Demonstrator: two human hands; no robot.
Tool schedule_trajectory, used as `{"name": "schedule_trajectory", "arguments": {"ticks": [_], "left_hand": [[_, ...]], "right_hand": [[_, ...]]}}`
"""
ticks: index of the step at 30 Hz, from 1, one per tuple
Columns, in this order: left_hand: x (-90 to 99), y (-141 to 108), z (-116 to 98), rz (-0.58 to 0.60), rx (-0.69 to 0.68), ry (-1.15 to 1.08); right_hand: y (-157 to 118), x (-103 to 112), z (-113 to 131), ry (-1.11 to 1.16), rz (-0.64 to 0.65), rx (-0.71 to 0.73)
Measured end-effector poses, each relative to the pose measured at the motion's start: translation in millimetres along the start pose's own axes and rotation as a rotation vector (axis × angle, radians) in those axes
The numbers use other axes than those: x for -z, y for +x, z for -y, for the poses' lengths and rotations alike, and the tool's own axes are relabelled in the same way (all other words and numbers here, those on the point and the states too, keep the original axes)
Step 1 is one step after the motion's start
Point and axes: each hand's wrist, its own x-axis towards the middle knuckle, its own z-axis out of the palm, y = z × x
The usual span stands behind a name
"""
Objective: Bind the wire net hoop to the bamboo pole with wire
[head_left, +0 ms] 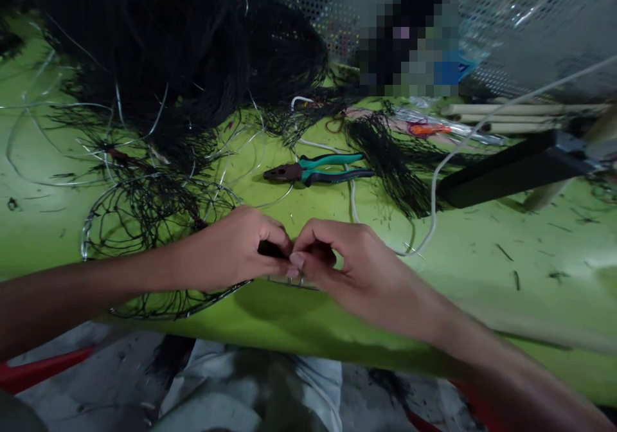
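Over the front part of the green table (434, 348), my left hand (245, 245) is closed in a pinch, with dark material, apparently black netting, showing under its fingers. My right hand (351, 268) pinches at the same spot, its fingertips meeting those of the left; what lies between them is too small to make out. A black net (139, 220) laced on a wire hoop (212, 300) spreads to the left under my left forearm. Part of the hoop's edge shows just below my fingertips. Beyond my hands lie pliers (318, 170) with green and black handles.
Large bundles of black netting (183, 40) fill the back left, with loose clear wire (43, 181) around them. A white cord (438, 175) crosses the right side. Further right are a black box-like piece (515, 168), wooden rods (525, 114) and a perforated grey panel (308, 1).
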Motion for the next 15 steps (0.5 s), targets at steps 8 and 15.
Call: {"name": "schedule_trajectory", "arguments": {"ticks": [8,15], "left_hand": [[8.0,0.8,2.7,0.102,-0.085,-0.041],[17.0,6.4,5.7,0.192,-0.148,-0.014]], "right_hand": [[-11.8,13.5,-21.9,-0.261,-0.039,0.484],[-6.3,-0.5,-28.2,-0.487,-0.114,0.686]]}}
